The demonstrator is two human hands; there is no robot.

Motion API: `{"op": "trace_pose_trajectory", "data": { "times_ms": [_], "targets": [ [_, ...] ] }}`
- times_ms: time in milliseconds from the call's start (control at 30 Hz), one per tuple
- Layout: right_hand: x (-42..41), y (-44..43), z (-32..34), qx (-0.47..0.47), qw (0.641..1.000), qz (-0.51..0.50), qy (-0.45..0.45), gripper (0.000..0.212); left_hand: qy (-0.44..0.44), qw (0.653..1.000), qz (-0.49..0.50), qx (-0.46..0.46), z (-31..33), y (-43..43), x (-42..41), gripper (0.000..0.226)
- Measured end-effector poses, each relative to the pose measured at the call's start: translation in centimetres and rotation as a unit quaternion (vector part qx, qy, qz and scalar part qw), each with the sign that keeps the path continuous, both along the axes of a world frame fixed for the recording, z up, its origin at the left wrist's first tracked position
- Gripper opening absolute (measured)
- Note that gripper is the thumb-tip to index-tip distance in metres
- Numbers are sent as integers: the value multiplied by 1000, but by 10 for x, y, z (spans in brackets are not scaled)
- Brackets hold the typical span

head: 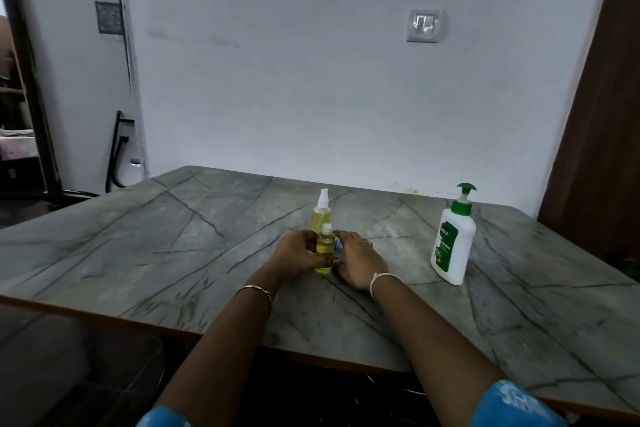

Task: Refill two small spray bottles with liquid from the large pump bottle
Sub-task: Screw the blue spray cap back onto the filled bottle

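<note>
Centre of frame, lower half. The left grip (298, 255) is clamping the short spray bottle (325, 247), fingers wrapping its far side and thumb crossing the front. The bottle is standing upright on the surface (173, 236), neck uncapped, yellow liquid showing through most of the body. The left forearm is running in from the lower left, wrist nearly straight, a thin bracelet (256, 289) sitting on it.

Directly behind, toward the wall, the tall spray bottle (320, 215) is standing upright with its white sprayer fitted, also showing yellow.

Just right of the short bottle, the right grip (358, 260) is lying palm-down on the surface, thumb tip reaching toward the bottle's base. Its fingers are curving over a small bluish-white item (338, 245), possibly the removed sprayer; whether they are pinching it or merely covering it cannot be told. A pale bangle (377, 279) is circling the right wrist.

At right of frame, well apart, the large pump bottle (452, 246) is standing untouched, green pump on top.

Judgement: the step in hand is readying the open bottle for filling. To do it well, the left grip should be keeping the bottle vertical and low on its body, leaving the neck unobstructed, while the right grip is setting down whatever it is covering before reaching for the pump bottle.
</note>
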State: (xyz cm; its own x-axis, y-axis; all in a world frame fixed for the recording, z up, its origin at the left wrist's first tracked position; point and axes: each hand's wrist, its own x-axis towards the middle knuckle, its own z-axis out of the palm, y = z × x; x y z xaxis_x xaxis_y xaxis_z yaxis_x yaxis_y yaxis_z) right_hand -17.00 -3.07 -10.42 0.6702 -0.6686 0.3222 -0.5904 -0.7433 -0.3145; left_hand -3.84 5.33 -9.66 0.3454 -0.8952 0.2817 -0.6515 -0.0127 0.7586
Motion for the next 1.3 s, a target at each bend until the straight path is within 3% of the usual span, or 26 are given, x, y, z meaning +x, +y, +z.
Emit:
{"op": "trace_pose_trajectory", "data": {
  "times_ms": [133,333,567,833,933,1300],
  "targets": [
    [9,-5,-3,-57,997,-10,44,50,28,999,-21,6,-3,-2,7,42],
    [16,-14,-5,-92,995,-3,29,45,27,999,-23,2,-3,-2,7,42],
    [18,-20,-5,-56,997,-9,-45,20,21,1000,-12,-1,-5,-2,8,41],
    [-8,-22,-2,-16,987,-22,-158,16,59,998,-29,16,-1,0,8,38],
    [-21,-24,1,-5,982,-27,-186,18,64,997,-25,23,0,2,6,47],
    [-71,-27,14,1,953,-25,-302,11,19,1000,9,12,-2,-8,-24,55]
  ]
}}
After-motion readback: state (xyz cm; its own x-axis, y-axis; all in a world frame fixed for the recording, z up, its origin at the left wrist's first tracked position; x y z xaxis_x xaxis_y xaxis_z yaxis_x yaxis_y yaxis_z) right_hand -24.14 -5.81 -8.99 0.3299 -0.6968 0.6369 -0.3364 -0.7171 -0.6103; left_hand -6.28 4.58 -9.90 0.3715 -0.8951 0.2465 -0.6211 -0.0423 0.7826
